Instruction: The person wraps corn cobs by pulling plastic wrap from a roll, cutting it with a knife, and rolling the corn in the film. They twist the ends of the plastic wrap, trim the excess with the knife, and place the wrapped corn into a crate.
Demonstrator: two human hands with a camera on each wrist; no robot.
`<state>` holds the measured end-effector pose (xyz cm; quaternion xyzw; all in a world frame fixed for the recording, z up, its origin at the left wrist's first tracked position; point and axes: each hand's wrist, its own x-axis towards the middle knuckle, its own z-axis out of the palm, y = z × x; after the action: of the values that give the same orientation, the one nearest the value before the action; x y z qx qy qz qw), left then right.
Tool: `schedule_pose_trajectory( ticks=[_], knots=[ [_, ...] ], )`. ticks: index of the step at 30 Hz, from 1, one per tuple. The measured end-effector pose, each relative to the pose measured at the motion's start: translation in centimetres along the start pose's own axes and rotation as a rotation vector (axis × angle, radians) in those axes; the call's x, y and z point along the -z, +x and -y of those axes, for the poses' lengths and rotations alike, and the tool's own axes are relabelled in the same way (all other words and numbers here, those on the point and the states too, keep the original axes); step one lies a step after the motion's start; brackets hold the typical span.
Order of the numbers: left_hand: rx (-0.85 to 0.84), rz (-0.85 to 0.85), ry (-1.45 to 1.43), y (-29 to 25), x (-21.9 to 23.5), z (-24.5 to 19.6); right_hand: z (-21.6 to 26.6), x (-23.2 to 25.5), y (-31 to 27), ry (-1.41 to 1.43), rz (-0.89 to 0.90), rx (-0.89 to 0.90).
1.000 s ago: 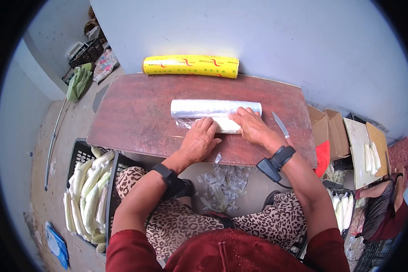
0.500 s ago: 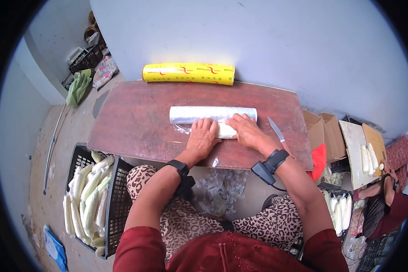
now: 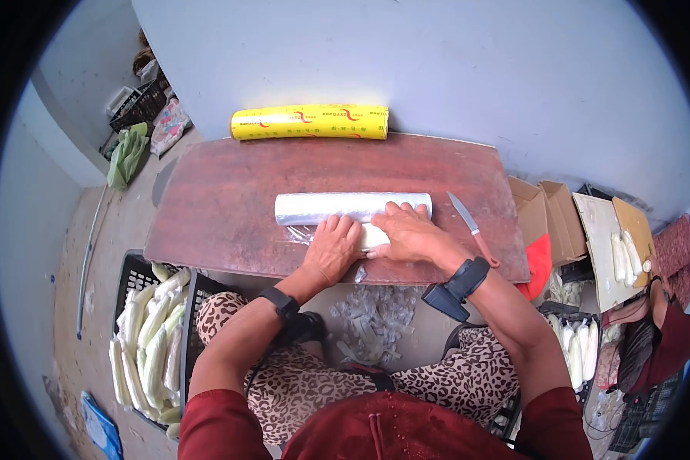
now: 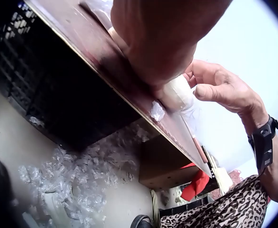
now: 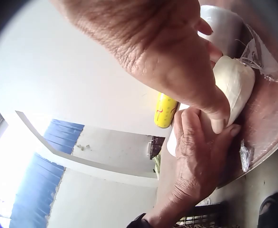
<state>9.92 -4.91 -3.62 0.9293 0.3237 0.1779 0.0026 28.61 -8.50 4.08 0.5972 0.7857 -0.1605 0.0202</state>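
Note:
On the reddish-brown table [image 3: 207, 207] lies a roll of clear plastic film [image 3: 314, 207], a loose flap of film [image 3: 297, 234] trailing from its near side. Against that near side is a pale ear of corn [image 3: 373, 236] in its husk, its rounded end bare in the right wrist view. My left hand [image 3: 333, 249] grips its left part, fingers over the top and thumb toward the table edge. My right hand [image 3: 414, 236] holds its right part, fingertips reaching onto the roll and thumb on the near side. The two hands hide much of the ear.
A knife [image 3: 468, 218] with a reddish handle lies right of the roll. A yellow wrapped roll [image 3: 310, 123] stands along the back edge by the wall. Left below is a black crate [image 3: 199, 307] full of pale ears. Plastic scraps [image 3: 372, 322] litter the floor; another person [image 3: 659, 360] works at right.
The hands and the film roll have come nearer the front edge of the table. The ear has rolled slightly toward me under the hands, and the view has shifted a little.

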Motion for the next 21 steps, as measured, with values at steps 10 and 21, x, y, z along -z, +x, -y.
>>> schedule_pose_trajectory(
  ticks=[10,21],
  knots=[
    [0.006,0.028,-0.128,0.4,1.1,0.2,-2.7,0.1,2.8,0.137,-0.144,-0.015],
    [0.039,0.122,-0.148,1.3,1.4,1.1,-6.1,-0.3,4.3,-0.195,-0.514,-0.184]
  ],
)
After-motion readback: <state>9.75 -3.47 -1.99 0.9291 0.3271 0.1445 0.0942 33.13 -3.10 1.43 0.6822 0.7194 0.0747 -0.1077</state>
